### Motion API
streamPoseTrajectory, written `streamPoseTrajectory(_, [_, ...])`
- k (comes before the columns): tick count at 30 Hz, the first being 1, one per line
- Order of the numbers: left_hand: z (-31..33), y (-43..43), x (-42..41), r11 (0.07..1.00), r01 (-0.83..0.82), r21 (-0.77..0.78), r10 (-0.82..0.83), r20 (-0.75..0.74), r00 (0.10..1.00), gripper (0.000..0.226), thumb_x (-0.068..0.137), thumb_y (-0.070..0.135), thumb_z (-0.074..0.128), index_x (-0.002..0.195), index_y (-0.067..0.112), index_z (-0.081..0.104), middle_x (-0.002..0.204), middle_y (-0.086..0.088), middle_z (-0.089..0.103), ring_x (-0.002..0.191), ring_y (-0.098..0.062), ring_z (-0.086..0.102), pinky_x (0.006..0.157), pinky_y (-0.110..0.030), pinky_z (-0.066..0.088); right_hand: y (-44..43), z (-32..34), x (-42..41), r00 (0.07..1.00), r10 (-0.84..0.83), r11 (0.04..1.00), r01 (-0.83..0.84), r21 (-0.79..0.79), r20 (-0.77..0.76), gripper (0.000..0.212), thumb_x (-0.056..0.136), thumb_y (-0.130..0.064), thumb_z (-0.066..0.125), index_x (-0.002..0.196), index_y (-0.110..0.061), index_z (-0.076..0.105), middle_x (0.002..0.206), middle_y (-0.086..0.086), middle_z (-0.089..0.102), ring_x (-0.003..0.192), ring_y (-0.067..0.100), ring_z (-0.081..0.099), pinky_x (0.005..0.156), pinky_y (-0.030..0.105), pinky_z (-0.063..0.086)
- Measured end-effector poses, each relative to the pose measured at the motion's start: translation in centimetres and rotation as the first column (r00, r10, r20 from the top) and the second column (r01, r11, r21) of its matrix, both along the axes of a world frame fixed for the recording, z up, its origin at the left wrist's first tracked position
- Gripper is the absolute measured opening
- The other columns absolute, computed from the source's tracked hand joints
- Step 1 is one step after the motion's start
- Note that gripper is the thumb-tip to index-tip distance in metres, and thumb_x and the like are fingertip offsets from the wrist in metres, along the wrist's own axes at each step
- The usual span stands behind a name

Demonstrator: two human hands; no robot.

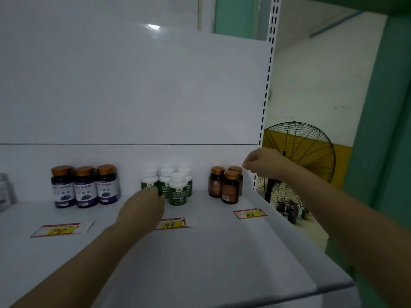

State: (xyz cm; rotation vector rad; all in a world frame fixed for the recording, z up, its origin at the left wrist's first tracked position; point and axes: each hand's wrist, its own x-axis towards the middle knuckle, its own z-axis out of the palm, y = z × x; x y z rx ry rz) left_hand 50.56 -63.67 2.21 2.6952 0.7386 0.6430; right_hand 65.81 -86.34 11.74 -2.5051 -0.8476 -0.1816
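Observation:
Three groups of bottles stand at the back of a white shelf (200, 252). On the left are three purple-labelled bottles (85, 186) with bronze caps. In the middle are several white-capped, green-labelled bottles (178, 188), and on the right three brown bottles (230, 187). My left hand (142, 207) reaches forward with fingers stretched out, and its fingertips touch the lower part of the front-left green bottle (150, 178). My right hand (264, 163) hovers above and to the right of the brown bottles with its fingers curled, and I see nothing in it.
Yellow-and-red price tags lie flat on the shelf: one (59, 230) before the purple bottles, "99" (172, 223) before the green ones, "158" (250, 213) before the brown ones. A slotted upright (268, 85) bounds the shelf's right side. A black floor fan (300, 152) stands beyond it.

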Motion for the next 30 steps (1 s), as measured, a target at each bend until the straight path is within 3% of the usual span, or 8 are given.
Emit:
streamPoseTrajectory(2, [1.1,-3.4,1.1,0.988,0.102,0.117,-0.117,0.129,0.985,0.028,0.092,0.030,0.055,0.103,0.005,0.060,0.071,0.008,0.046,0.060,-0.005,0.044,0.055,-0.019,0.037,-0.6,0.0,0.9,1.000,0.025,1.000,-0.025,0.001,0.000,0.023,0.094,-0.019,0.054,0.109,-0.007,0.067,0.112,0.008,0.066,0.090,0.015,0.055,0.069,0.023,0.046])
streamPoseTrajectory(4, [1.0,-7.0,2.8,0.966,0.148,0.212,-0.178,0.131,0.975,0.026,0.093,0.029,0.055,0.101,0.005,0.059,0.094,-0.007,0.061,0.083,-0.018,0.060,0.072,-0.025,0.045,-0.5,-0.4,2.0,0.999,0.045,0.999,-0.045,0.010,0.002,0.024,0.094,-0.021,0.056,0.112,-0.009,0.065,0.118,0.007,0.063,0.094,0.016,0.055,0.072,0.023,0.043])
streamPoseTrajectory(8, [-1.2,-11.8,7.4,0.990,0.137,0.029,-0.135,-0.056,0.989,0.035,0.101,0.020,0.031,0.131,0.006,0.042,0.140,-0.010,0.042,0.128,-0.022,0.040,0.106,-0.032,0.035,1.1,-2.6,4.0,0.996,0.073,0.993,-0.069,0.099,-0.043,0.040,0.092,-0.029,0.058,0.128,-0.013,0.053,0.125,0.009,0.056,0.088,0.014,0.056,0.053,0.014,0.036])
streamPoseTrajectory(11, [-2.8,-12.7,9.4,0.993,0.110,0.043,-0.100,-0.190,0.977,0.048,0.101,0.018,0.029,0.147,0.003,0.021,0.156,-0.013,0.017,0.144,-0.025,0.017,0.118,-0.034,0.017,2.9,-4.7,5.2,0.995,0.092,0.988,-0.087,0.125,-0.037,0.039,0.092,-0.027,0.054,0.127,-0.010,0.052,0.122,0.014,0.057,0.104,0.025,0.057,0.064,0.023,0.042])
streamPoseTrajectory(14, [-4.3,-12.4,10.3,0.991,0.104,0.082,-0.077,-0.278,0.957,0.054,0.101,0.020,0.026,0.149,0.001,0.010,0.158,-0.015,0.008,0.146,-0.028,0.009,0.119,-0.038,0.011,4.2,-6.7,5.8,0.996,0.078,0.984,-0.071,0.166,-0.038,0.029,0.094,-0.023,0.046,0.116,-0.007,0.055,0.116,0.017,0.057,0.104,0.031,0.055,0.080,0.033,0.047])
streamPoseTrajectory(24, [-4.8,-12.3,10.3,0.978,0.132,0.160,-0.081,-0.292,0.953,0.049,0.102,0.024,0.022,0.146,0.004,0.025,0.154,-0.013,0.022,0.142,-0.025,0.022,0.115,-0.035,0.018,5.4,-10.7,5.8,0.999,0.036,0.910,-0.047,0.413,0.035,0.031,0.092,-0.030,0.055,0.121,-0.018,0.054,0.123,0.010,0.051,0.110,0.028,0.050,0.091,0.035,0.046])
streamPoseTrajectory(27, [-4.7,-12.5,10.3,0.995,0.090,0.049,-0.077,-0.218,0.973,0.045,0.102,0.029,0.026,0.140,0.007,0.035,0.149,-0.011,0.034,0.136,-0.023,0.033,0.110,-0.032,0.027,5.0,-10.2,5.9,0.995,0.051,0.898,-0.084,0.432,0.088,0.030,0.091,-0.030,0.058,0.118,-0.017,0.059,0.117,0.007,0.057,0.106,0.024,0.053,0.087,0.029,0.044])
streamPoseTrajectory(30, [-3.7,-12.4,10.0,0.974,0.051,-0.219,-0.048,0.015,0.999,0.037,0.098,0.034,0.040,0.130,0.015,0.043,0.132,-0.003,0.051,0.118,-0.017,0.049,0.089,-0.023,0.035,4.2,-9.0,5.3,0.994,0.089,0.837,-0.110,0.536,0.065,0.029,0.088,-0.031,0.063,0.113,-0.016,0.063,0.108,0.004,0.062,0.099,0.018,0.055,0.080,0.023,0.046])
